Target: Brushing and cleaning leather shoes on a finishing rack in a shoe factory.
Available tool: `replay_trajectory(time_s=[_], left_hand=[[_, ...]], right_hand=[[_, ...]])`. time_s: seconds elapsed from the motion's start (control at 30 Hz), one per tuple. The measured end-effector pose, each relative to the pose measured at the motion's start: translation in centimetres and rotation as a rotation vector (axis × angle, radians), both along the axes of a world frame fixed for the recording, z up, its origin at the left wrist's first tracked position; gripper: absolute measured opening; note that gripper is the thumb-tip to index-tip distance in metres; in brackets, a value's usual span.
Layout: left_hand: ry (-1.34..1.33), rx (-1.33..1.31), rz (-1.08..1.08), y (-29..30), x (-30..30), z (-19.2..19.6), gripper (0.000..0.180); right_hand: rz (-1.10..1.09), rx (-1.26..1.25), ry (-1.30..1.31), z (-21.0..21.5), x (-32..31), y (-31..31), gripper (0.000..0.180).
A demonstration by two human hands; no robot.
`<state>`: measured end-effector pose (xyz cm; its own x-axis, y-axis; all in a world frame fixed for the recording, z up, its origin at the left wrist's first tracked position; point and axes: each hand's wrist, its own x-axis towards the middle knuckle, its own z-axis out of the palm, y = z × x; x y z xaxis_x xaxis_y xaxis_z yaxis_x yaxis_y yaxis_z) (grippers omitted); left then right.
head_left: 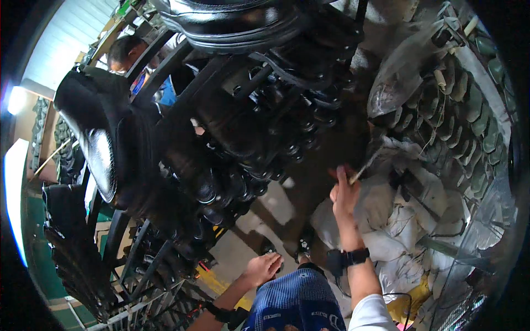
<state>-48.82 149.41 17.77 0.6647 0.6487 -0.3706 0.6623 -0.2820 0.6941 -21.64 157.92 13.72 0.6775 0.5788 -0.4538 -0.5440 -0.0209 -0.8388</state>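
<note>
My left hand (264, 269) hangs low in front of my blue patterned apron (298, 298), its fingers loosely bent and apart, with nothing seen in them. Further forward on the right, my right hand (345, 197) is raised with fingers stretched out and slightly blurred. A thin pale stick or cord (365, 167) shows right beside its fingertips; I see no grip on it. Left of my hands stands a dark metal rack (160, 71) loaded with black leather footwear. One large glossy black boot (99, 132) is closest on the left, and another shiny black shoe (226, 25) is at the top.
White sacks (397, 226) pile up along my right side. Behind them are rows of grey-green shoe soles (469, 127) and a clear plastic bag (406, 71). A narrow strip of concrete floor (273, 207) runs between rack and sacks. Beyond the rack is another person (127, 52).
</note>
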Motion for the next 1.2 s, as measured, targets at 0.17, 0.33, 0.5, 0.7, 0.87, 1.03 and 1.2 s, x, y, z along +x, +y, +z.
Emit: replay_trajectory(time_s=[0.17, 0.33, 0.5, 0.7, 0.87, 1.03, 1.2], left_hand=[[-0.269, -0.1, 0.252, 7.8, 3.4, 5.8, 0.019], [-0.627, -0.046, 0.498, 17.9, 10.2, 10.8, 0.022], [-0.723, 0.01, 0.643, 26.9, 14.3, 13.1, 0.026], [-0.823, -0.228, 0.876, 34.1, 19.4, 11.2, 0.028], [-0.77, -0.287, 0.838, 38.9, 19.6, 9.2, 0.027], [-0.581, -0.354, 0.897, 40.6, 19.5, 8.3, 0.016], [-0.862, -0.7, 0.741, 42.0, 18.4, 7.0, 0.025]], right_hand=[[-0.011, 0.171, -0.069, 4.0, 2.4, 9.3, 0.032], [0.005, 0.215, -0.053, 7.3, 5.1, 15.6, 0.054], [0.098, 0.099, -0.138, 9.3, 3.7, 19.6, 0.049], [0.009, -0.013, -0.346, 6.3, 4.6, 21.3, 0.063], [-0.131, 0.062, -0.517, 5.5, 3.9, 21.6, 0.049], [-0.068, 0.166, -0.391, 5.7, 3.9, 21.2, 0.058], [-0.02, 0.098, -0.423, 6.6, 3.8, 21.1, 0.066]])
